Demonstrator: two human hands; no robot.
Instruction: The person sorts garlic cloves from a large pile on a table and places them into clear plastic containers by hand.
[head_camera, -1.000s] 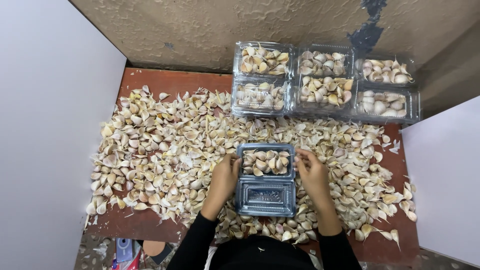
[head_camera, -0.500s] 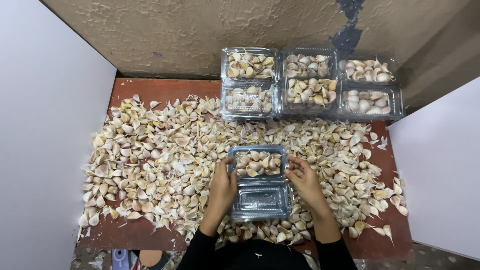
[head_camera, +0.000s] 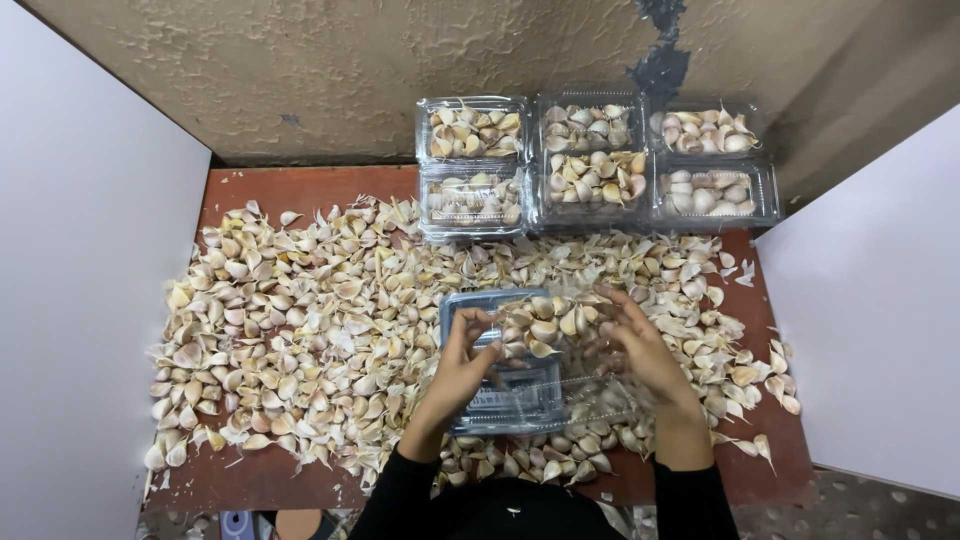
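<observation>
A clear plastic clamshell box (head_camera: 520, 395) sits among loose garlic cloves on a reddish-brown table (head_camera: 290, 190). Its far half holds a heap of garlic cloves (head_camera: 545, 325); its lid lies toward me. My left hand (head_camera: 462, 365) grips the box's left side with fingers over the rim. My right hand (head_camera: 645, 350) holds the right side, fingers curled at the edge. The lid looks tilted up between my hands.
Loose garlic cloves (head_camera: 290, 330) cover most of the table. Several filled clear boxes (head_camera: 590, 160) stand in two rows at the back against a rough wall. White panels (head_camera: 80, 300) flank the table on both sides.
Both hands have shifted along the box sides and the lid half has lifted and tilted. The view has moved slightly.
</observation>
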